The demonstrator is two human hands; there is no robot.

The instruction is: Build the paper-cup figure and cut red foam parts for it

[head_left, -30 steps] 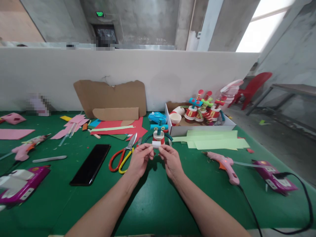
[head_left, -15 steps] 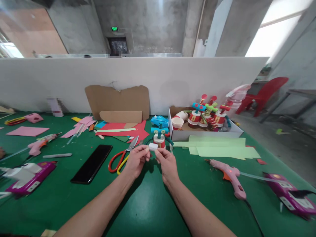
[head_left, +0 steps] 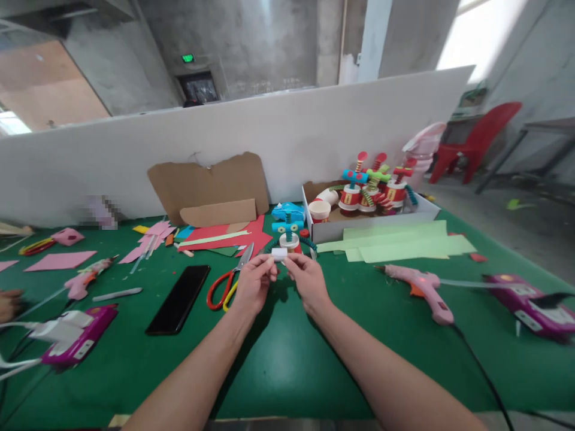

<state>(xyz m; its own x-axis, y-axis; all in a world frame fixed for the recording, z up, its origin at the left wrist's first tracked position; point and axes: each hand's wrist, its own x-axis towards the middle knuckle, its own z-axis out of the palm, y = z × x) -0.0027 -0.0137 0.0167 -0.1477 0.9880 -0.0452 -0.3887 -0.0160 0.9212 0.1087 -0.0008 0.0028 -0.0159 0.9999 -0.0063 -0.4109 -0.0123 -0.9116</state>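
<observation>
Between the fingertips of my left hand (head_left: 257, 279) and my right hand (head_left: 306, 278) is a small white roll (head_left: 279, 254), seemingly paper, pinched at both ends above the table. Right behind it stands a paper-cup figure (head_left: 288, 238) with a blue tube head, round eyes and dark green coiled arms; my hands and the roll hide part of its lower body. Beside my left hand lie scissors (head_left: 222, 290) with red and yellow handles. Both hands are closed in a pinch.
On the right lie a pink glue gun (head_left: 422, 286), a purple power strip (head_left: 532, 305) and pale green paper (head_left: 399, 242). A box (head_left: 381, 224) behind holds cups and finished-looking figures. At left are a black phone (head_left: 178, 299), a second glue gun (head_left: 85, 279) and another person's hand (head_left: 9, 304).
The camera view has tilted and shifted a little. Both hands still hold the white roll in front of the figure, with the roll turned slightly more level.
</observation>
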